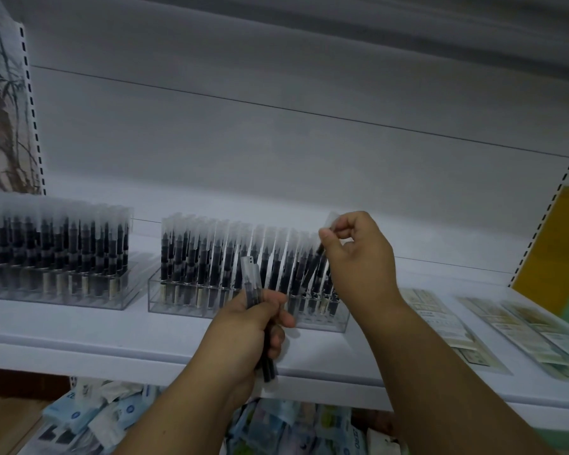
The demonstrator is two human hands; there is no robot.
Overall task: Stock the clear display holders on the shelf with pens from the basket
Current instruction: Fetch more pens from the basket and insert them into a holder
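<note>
Two clear display holders stand on the white shelf (119,343). The left holder (79,298) is packed with upright black pens with frosted caps. The middle holder (181,303) holds several rows of the same pens. My left hand (253,326) grips a small bunch of pens (252,284) in front of the middle holder, caps pointing up. My right hand (358,254) pinches a single pen (322,247) by its capped top, slanted over the holder's right end. No basket is in view.
Flat packets of cards (440,320) lie on the shelf to the right. A yellow panel (552,244) stands at the far right. Below the shelf lie heaps of small blue and white packages (89,418). A slotted upright (33,119) rises at the left.
</note>
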